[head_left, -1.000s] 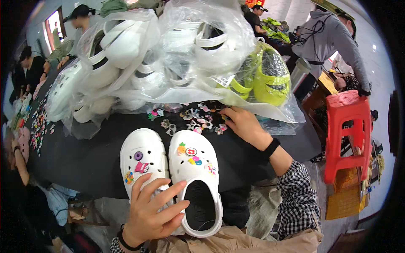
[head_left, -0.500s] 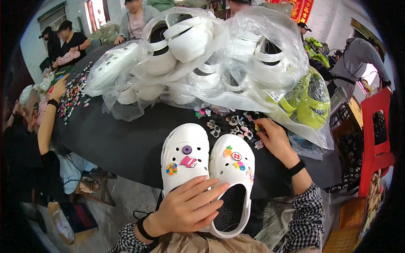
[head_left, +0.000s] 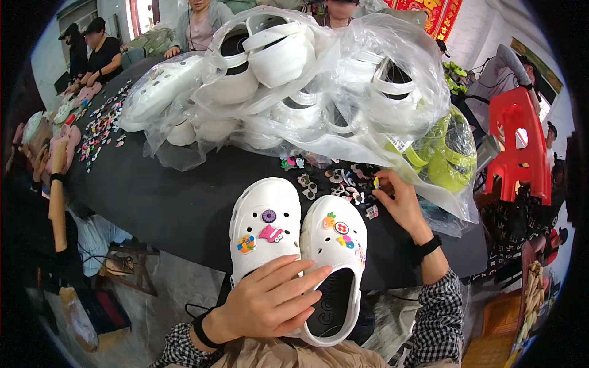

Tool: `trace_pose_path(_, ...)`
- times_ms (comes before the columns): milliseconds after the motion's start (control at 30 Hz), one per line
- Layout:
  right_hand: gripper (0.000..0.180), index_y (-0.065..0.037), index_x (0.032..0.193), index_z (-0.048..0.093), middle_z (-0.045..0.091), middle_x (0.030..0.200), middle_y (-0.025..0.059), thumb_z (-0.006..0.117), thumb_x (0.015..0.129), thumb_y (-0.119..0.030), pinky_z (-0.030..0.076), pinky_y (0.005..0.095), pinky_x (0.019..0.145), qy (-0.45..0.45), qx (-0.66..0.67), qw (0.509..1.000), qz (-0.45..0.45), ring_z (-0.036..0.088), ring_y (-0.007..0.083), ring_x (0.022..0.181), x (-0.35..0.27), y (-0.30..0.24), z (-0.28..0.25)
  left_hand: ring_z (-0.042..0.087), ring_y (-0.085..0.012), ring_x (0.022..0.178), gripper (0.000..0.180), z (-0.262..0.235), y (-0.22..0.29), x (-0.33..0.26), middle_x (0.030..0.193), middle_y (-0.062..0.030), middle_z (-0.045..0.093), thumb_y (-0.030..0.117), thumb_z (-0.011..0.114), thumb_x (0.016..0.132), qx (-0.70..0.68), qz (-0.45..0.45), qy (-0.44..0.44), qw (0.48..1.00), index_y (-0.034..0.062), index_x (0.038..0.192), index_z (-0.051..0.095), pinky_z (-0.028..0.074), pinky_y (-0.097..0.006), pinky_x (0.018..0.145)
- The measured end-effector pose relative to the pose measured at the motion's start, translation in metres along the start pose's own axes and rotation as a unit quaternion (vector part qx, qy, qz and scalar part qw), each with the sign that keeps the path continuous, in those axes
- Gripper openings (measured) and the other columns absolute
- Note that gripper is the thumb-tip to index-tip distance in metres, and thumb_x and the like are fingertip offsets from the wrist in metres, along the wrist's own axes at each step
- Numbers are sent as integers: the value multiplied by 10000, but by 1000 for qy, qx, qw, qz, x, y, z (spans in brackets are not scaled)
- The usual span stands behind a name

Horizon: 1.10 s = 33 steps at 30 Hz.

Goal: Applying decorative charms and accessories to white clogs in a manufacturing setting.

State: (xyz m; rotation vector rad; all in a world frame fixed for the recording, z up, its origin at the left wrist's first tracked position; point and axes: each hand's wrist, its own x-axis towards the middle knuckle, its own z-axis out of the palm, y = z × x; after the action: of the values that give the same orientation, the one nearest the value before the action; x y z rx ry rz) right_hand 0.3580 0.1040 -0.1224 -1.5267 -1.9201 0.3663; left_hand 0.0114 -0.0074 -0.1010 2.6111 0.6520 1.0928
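Observation:
Two white clogs lie side by side at the near edge of a black table (head_left: 165, 202). The left clog (head_left: 265, 228) carries three coloured charms, and the right clog (head_left: 336, 245) carries several. My left hand (head_left: 270, 300) lies flat over the heels of both clogs, fingers spread. My right hand (head_left: 397, 199) reaches into a scatter of small loose charms (head_left: 331, 181) just beyond the clogs, its fingertips pinching a small charm (head_left: 375, 183).
Clear plastic bags of white clogs (head_left: 288, 86) fill the table's middle, with a bag of lime-green clogs (head_left: 445, 153) at right. More charms (head_left: 101, 126) lie at far left, where other people sit. A red plastic stool (head_left: 518, 147) stands at right.
The view has swung, so the clogs sit more to the right. My right hand has drawn slightly nearer among the charms; my left hand stays on the clogs.

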Motion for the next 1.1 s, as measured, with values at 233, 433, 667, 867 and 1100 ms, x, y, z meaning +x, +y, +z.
trace_pose_path(233, 242, -15, 1225, 643, 721, 941, 169, 603, 990, -53, 552, 338, 733, 28, 80, 996, -1, 745, 237, 831, 1, 16, 0, 685, -305, 1107, 177, 4, -3, -1, 1237, -117, 711, 156, 720, 780, -4, 6, 11, 1000, 103, 939, 777, 534, -467, 972)
trace_pose_path(433, 213, -9, 1142, 677, 711, 911, 209, 643, 936, -52, 539, 381, 725, 36, 16, 999, -20, 709, 327, 797, 4, 11, -1, 672, -265, 1095, 170, 2, -3, 1, 1275, -83, 699, 160, 720, 783, 3, 0, -11, 1000, 88, 929, 768, 529, -433, 991)
trace_pose_path(667, 227, 4, 1172, 670, 731, 929, 173, 595, 959, -9, 547, 343, 747, 42, -94, 994, -26, 714, 277, 823, 11, 5, 6, 681, -322, 1074, 245, 5, -3, -1, 1237, -136, 700, 141, 691, 735, -8, 2, -8, 1000, 135, 957, 795, 518, -493, 964)
trace_pose_path(867, 353, 0, 1256, 644, 698, 1135, 221, 533, 925, 48, 522, 411, 919, -10, -28, 998, -48, 674, 388, 1049, 14, 14, 4, 677, -327, 1077, 233, 7, -3, -1, 1226, -134, 699, 158, 679, 752, 3, 1, -12, 1000, 142, 951, 799, 508, -498, 970)
trace_pose_path(1100, 464, 25, 1400, 514, 548, 1387, 252, 563, 941, -25, 452, 473, 1044, -22, -221, 974, -36, 519, 435, 1284, -11, 44, 7, 668, -267, 1074, 185, 3, -3, 0, 1256, -78, 704, 176, 714, 776, 18, 4, -9, 1000, 98, 932, 777, 526, -432, 965)
